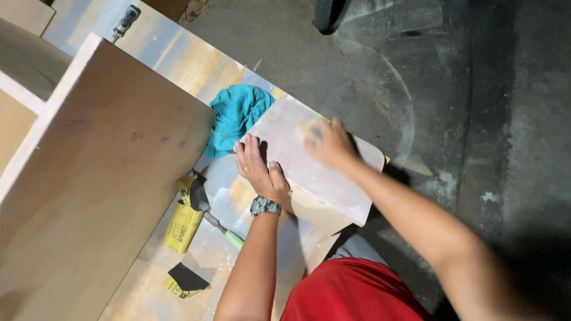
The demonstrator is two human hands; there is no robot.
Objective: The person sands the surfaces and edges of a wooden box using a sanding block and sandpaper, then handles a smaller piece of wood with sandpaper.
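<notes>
Our left hand lies flat, steadying the pale board at the table's right edge; our blurred right hand presses sandpaper onto it. The board's far end looks smoothed, its near end left.

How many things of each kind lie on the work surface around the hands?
Wooden panel being sanded: 1
Teal cloth: 1
Yellow sandpaper pieces: 2
Green-handled scraper: 1
Screwdriver: 1
Large plywood cabinet: 1
Total: 7
</notes>
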